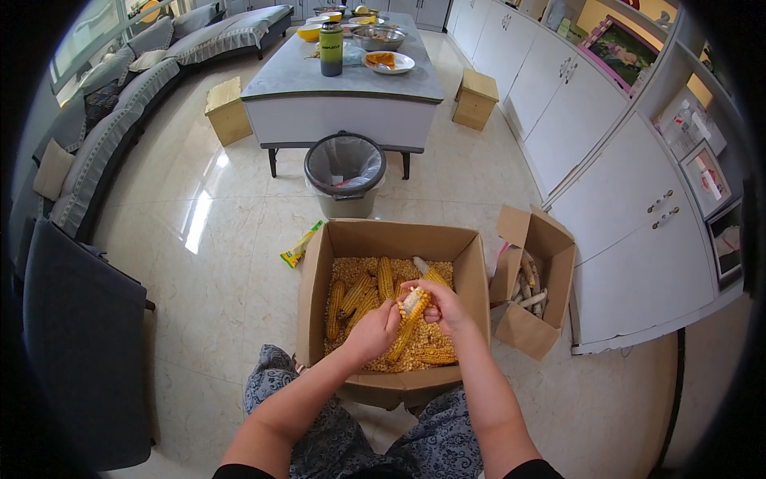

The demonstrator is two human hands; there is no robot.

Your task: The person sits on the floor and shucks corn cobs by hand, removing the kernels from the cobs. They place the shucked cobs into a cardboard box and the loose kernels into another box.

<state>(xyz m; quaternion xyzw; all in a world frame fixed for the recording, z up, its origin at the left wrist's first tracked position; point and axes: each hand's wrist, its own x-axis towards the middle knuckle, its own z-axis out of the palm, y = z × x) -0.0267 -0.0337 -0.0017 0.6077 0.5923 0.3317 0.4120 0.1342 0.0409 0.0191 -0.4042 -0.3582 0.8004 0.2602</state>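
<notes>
Between my two hands is a partly shelled ear of corn (409,322), its upper end bare and white, yellow kernels still on the rest. My right hand (447,308) wraps round its upper right side. From the left, my left hand (374,330) presses closed fingers against the cob by the bare patch. Both are above a large open cardboard box (399,237), with a layer of loose kernels (359,265) inside. Several dried ears of corn (356,294) lie on the kernels, mostly to the left. Another cob (432,273) at the back right has a bare pale tip.
A smaller cardboard box (511,277) at the right contains bare cobs (533,297). Beyond the large box stands a lined trash bin (345,207), then a table (343,112) with dishes and a bottle (331,49). A yellow-green packet (301,246) lies on the floor. A dark chair (84,351) is at left.
</notes>
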